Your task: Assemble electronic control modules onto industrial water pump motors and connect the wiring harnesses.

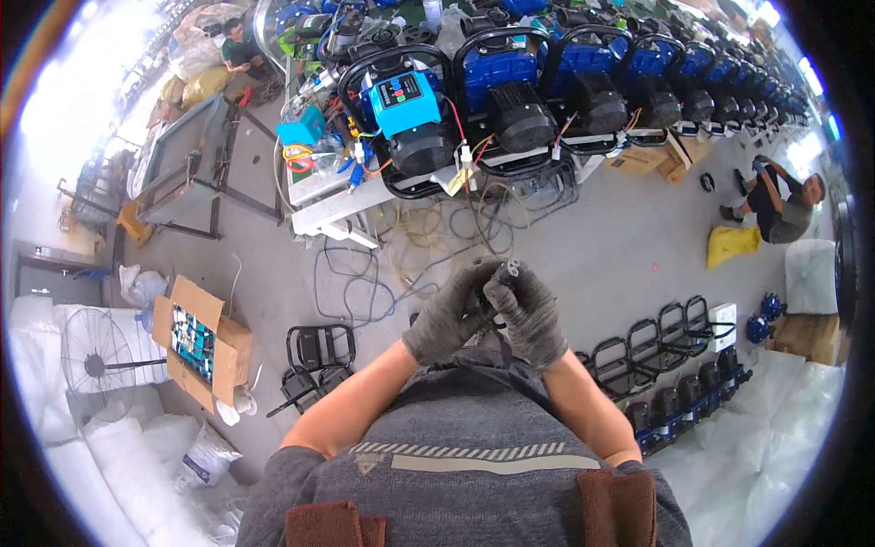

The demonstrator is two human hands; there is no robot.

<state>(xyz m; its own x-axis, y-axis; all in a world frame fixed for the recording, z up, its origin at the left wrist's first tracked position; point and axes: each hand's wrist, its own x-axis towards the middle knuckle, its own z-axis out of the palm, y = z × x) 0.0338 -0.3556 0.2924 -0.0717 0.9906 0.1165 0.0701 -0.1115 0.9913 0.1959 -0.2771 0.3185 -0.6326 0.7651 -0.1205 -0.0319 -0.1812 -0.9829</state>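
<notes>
While both gloved hands meet in front of the chest, a small black part (488, 296) with a pale plug (512, 268) at its top sits between them. The left hand (448, 314) is curled shut around the part from the left, and the right hand (527, 312) closes on it from the right, its fingertips pinching just under the plug. A thin dark cable (503, 345) drops from the part between the two wrists.

Beyond the hands, well apart from them, a long counter (337, 211) carries a row of blue pumps (497, 77) in black tube frames, with loose wires (428, 237) trailing from them down onto the floor. To the left, an open box (196, 342) stands near a fan (96, 360). Empty black frames (319, 351) lie on the floor just left of the left forearm, and more frames (670, 333) line up to the right. Farther right, a person (779, 201) crouches beside a yellow bag (734, 244).
</notes>
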